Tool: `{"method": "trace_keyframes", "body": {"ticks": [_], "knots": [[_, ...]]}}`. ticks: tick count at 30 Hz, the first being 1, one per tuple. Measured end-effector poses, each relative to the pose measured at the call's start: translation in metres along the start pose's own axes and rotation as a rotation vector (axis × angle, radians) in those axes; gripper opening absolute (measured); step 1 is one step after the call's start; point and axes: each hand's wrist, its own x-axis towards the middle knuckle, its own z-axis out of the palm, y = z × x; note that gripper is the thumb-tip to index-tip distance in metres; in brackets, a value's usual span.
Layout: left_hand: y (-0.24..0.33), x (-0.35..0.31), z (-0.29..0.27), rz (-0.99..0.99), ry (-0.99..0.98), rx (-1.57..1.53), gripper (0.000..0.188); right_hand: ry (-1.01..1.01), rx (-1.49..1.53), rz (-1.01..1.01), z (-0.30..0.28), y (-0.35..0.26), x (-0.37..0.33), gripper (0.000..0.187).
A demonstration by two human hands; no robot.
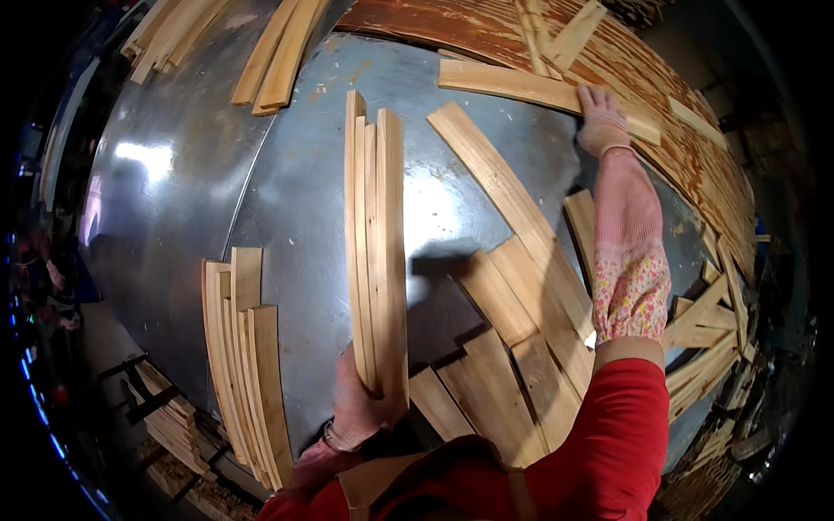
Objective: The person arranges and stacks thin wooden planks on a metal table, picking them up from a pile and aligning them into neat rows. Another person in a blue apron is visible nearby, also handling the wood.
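Observation:
My left hand, in a pale glove, is closed around the lower end of a bundle of narrow wooden strips that points away from me. At the far right my right hand, also gloved, reaches out to a wooden board along the table's edge. Its fingers lie over the board and appear to grip it; part of the thumb side is hard to make out. Between the two hands, a long wooden plank lies slanted on the metal table.
Shorter boards lie side by side close to my body. On the left is another stack of strips; more strips lie at the far side. A rough wooden panel borders the right, with scrap pieces below it.

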Motion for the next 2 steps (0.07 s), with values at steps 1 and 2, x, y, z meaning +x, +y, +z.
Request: {"method": "trace_keyframes", "body": {"ticks": [1, 2], "knots": [[-0.0029, -0.0051, -0.0062, -0.053, 0.040, 0.012, 0.078, -0.085, 0.001, 0.053, -0.0009, -0.0092, 0.0080, 0.098], [-0.0067, -0.0111, -0.0131, -0.106, 0.079, 0.024, 0.079, -0.170, 0.000, 0.105, -0.0068, -0.0117, 0.0179, 0.111]]}}
